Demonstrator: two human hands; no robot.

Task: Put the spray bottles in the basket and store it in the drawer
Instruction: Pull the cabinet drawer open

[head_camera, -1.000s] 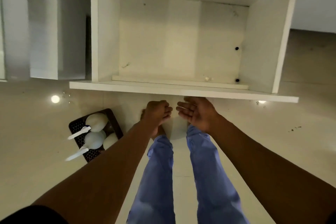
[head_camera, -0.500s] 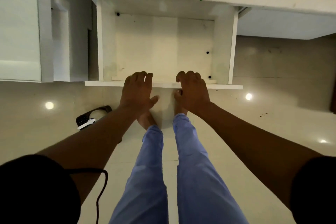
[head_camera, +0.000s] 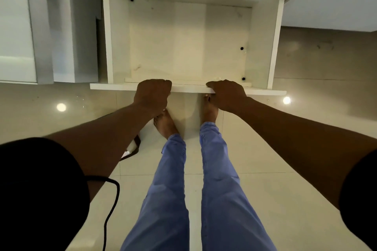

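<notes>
A white drawer (head_camera: 189, 43) stands pulled out below me, and nothing lies inside it. My left hand (head_camera: 152, 96) is curled over the drawer's front panel (head_camera: 189, 88), left of its middle. My right hand (head_camera: 226, 94) grips the same front edge to the right of the middle. On the floor at my left, only a dark corner of the basket (head_camera: 135, 147) shows beside my left forearm. The arm hides the rest of the basket and the spray bottles.
My legs in blue trousers (head_camera: 177, 189) and bare feet stand on the glossy tiled floor (head_camera: 275, 149) right below the drawer front. White cabinet fronts (head_camera: 18, 26) are at the left. A black cable (head_camera: 110, 210) hangs at the lower left.
Both hands went from hovering below the drawer front to lying on it, and now they grip its edge. The view rose, and my left arm now covers most of the basket.
</notes>
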